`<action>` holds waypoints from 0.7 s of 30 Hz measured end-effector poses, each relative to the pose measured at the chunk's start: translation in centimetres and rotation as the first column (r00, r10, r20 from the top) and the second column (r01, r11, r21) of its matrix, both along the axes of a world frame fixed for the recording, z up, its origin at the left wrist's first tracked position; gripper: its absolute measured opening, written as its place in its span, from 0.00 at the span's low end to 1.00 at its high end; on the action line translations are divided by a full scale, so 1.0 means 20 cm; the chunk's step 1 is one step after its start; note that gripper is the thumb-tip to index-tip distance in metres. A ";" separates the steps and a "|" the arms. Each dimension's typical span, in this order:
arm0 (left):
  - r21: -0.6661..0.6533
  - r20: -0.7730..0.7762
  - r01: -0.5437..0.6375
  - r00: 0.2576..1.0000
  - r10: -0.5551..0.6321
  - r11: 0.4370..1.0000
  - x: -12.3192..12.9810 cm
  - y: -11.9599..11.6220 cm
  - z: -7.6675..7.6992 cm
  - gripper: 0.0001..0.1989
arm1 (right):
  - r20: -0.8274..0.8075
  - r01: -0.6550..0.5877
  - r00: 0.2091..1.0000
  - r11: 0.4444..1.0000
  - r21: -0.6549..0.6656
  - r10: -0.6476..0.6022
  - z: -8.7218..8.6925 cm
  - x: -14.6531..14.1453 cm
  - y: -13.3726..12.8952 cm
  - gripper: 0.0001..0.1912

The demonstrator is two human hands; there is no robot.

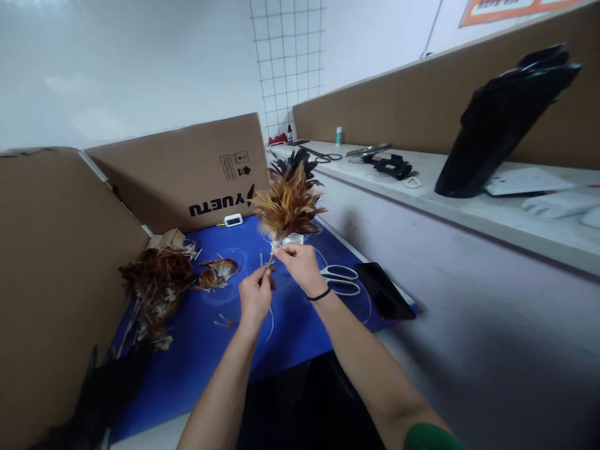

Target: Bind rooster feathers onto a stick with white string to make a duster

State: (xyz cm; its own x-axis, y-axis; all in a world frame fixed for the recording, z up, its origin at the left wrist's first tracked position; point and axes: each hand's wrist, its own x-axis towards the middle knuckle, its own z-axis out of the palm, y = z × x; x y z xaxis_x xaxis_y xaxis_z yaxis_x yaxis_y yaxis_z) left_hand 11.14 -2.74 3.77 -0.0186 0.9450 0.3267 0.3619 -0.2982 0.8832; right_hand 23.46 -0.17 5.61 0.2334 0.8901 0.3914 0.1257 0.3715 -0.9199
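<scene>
A bundle of golden-brown feathers (289, 203) with black tips at its far end stands upright over the blue mat. My left hand (255, 297) is closed around the thin stick below the feathers. Just above it, my right hand (300, 262) pinches the pale binding at the base of the bundle. A thin clear strand hangs below the hands. White-handled scissors (341, 279) lie beside my right wrist, partly covered by it. To the left of my hands rest a small brown feather bunch (218, 274) and a larger pile of brown feathers (162, 278).
Cardboard panels (178, 169) wall the blue mat (300, 337) at the back and left. A dark phone (384, 290) lies at its right edge. Black feathers (110, 387) are at the near left. The right shelf (422, 190) holds a black container (497, 131) and white gloves (560, 205).
</scene>
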 end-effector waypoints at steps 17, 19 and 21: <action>-0.269 0.367 0.366 0.894 -0.256 0.891 -0.01 -0.03 0.06 0.22 | -0.100 -0.100 0.990 0.994 0.043 0.104 0.02 0.03 0.00 0.09; -0.332 0.518 0.500 0.805 -0.289 0.800 -0.01 -0.03 0.08 0.20 | -0.137 -0.117 0.983 0.992 0.046 0.122 0.02 0.03 0.00 0.09; -0.313 0.546 0.472 0.799 -0.250 0.824 -0.01 -0.02 0.08 0.18 | -0.140 -0.118 0.982 0.992 0.045 0.124 0.01 0.03 0.00 0.08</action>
